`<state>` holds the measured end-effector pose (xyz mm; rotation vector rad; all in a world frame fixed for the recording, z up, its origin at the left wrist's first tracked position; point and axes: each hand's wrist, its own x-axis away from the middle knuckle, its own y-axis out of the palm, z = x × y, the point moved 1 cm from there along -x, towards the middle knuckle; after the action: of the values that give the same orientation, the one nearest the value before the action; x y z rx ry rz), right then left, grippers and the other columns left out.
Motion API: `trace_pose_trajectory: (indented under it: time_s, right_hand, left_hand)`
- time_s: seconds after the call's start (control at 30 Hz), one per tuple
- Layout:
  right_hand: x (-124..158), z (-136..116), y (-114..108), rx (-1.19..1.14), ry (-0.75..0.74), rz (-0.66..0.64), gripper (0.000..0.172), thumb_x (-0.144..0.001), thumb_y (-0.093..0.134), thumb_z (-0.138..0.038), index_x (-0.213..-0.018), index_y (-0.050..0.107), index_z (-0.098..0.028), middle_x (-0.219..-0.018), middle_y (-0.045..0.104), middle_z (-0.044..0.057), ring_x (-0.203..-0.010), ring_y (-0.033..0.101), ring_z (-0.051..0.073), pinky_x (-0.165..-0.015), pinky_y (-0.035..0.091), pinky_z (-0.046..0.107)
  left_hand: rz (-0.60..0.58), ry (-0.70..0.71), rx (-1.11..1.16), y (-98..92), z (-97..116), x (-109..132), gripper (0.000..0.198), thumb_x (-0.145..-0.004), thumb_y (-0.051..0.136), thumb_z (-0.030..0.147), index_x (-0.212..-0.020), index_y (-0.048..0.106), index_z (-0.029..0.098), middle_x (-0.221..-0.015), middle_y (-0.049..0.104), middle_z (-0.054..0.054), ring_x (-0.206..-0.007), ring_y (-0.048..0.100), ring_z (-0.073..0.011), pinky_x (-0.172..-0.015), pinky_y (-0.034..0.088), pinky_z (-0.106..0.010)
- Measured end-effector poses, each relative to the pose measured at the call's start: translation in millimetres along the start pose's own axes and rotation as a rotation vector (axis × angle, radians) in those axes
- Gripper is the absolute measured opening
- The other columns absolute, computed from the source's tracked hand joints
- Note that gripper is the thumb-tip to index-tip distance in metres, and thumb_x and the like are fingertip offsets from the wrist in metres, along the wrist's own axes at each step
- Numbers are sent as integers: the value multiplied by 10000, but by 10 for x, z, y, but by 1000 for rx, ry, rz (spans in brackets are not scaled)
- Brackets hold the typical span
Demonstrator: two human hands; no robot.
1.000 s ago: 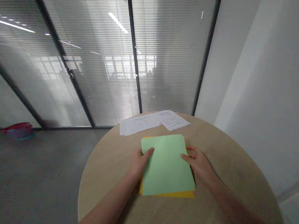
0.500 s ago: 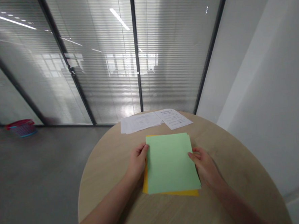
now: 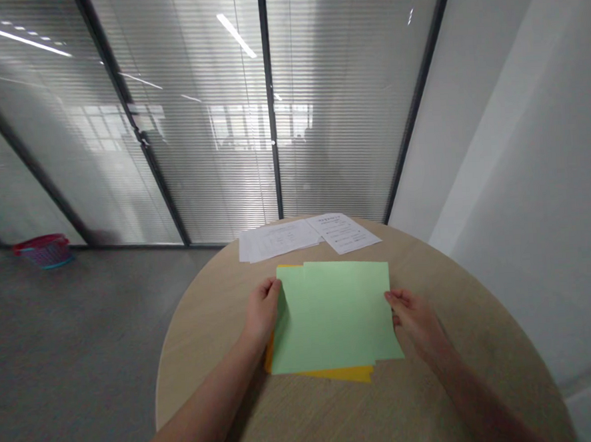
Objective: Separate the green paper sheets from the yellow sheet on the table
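Observation:
Two overlapping green sheets of paper are in front of me. My left hand (image 3: pixel 261 310) pinches the left edge of the lower green sheet (image 3: pixel 291 334) together with yellow paper (image 3: pixel 342 374), which shows along the left and bottom edges. My right hand (image 3: pixel 417 319) has its thumb and fingers closed on the right edge of the upper green sheet (image 3: pixel 351 304). That sheet lies shifted to the right over the other. How many sheets are beneath cannot be told.
The papers are over a round wooden table (image 3: pixel 203 340). Printed white sheets (image 3: pixel 281 240) and another printed page (image 3: pixel 345 232) lie at its far edge. A glass partition with blinds (image 3: pixel 223 185) stands behind, and a red-rimmed basket (image 3: pixel 43 251) sits on the floor at left.
My hands have moved apart. The upper green sheet has slid right with my right hand, while the lower green sheet and yellow paper have shifted left with my left hand.

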<state>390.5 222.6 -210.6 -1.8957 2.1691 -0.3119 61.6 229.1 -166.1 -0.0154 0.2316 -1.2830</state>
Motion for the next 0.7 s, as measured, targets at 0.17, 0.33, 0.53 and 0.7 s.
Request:
trace_pose_trajectory:
  time_s: [0.17,0.33,0.53,0.7]
  right_hand:
    - [-186,59,-457,325,101,136,444,-807,544,-506,-983,699,-129,-981,689,93,-817,659,146,-700,467,190]
    - [-234,177,-688,691,127,187,319,-841,567,-405,-1007,731,-187,-960,688,67,-869,640,133,-767,434,186]
    - [-170,111,-589,762,145,213,368,-860,569,-401,-1112,710,-172,-969,678,86,-836,617,113,-754,411,179]
    - [-104,-20,-385,790,-64,244,496,-821,642,-368,-1293,625,-215,-1078,657,79,-960,603,149,-865,426,231]
  left_hand:
    - [119,88,-257,-264,55,-197,319,-827,489,419,-786,684,170,-704,663,-38,-666,596,-214,-575,397,-271]
    - [230,121,-386,-443,62,-317,331,-828,474,392,-854,708,160,-802,712,-75,-753,626,-241,-628,420,-288]
    - [220,-8,-85,-367,42,-274,340,-770,544,443,-872,696,157,-749,703,-60,-656,602,-216,-590,449,-281]
    - [115,-120,75,-84,64,-68,281,-695,614,450,-756,670,182,-649,666,-42,-596,593,-213,-553,449,-283]
